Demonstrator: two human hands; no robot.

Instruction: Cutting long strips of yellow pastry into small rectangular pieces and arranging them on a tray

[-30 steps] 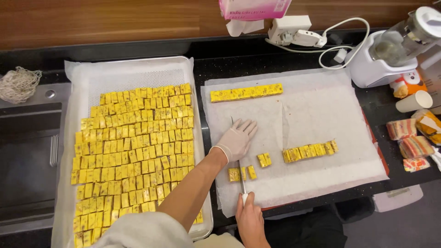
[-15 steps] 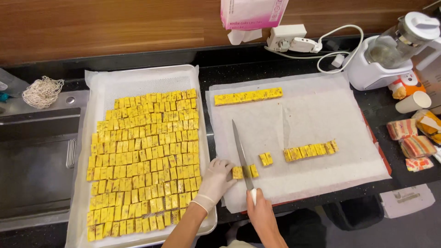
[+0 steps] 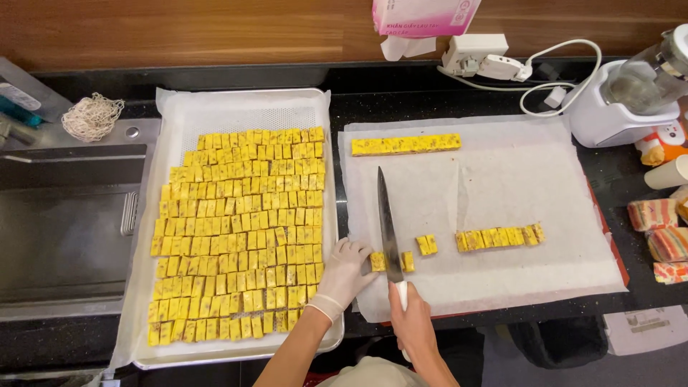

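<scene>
My left hand [image 3: 344,271], in a white glove, rests at the left edge of the baking paper [image 3: 502,186] with its fingertips on a small yellow piece [image 3: 378,261]. My bare right hand [image 3: 413,324] grips the white handle of a long knife [image 3: 388,226]. Its blade points away from me and lies between that piece and another yellow piece [image 3: 408,261]. Two more cut pieces [image 3: 427,245] and a row of cut pieces [image 3: 499,236] lie to the right. An uncut yellow strip [image 3: 405,145] sits at the paper's far edge.
A metal tray [image 3: 244,107] lined with paper holds many rows of yellow squares [image 3: 240,229]. A sink [image 3: 64,229] is at the left. A white blender [image 3: 631,93], a power strip with cables [image 3: 487,61], a tissue box [image 3: 423,14] and wrapped snacks [image 3: 663,236] stand around the back and right.
My left hand came back from the middle of the paper to its near left edge, onto the small pieces. The knife swung over those pieces. The view shifted slightly.
</scene>
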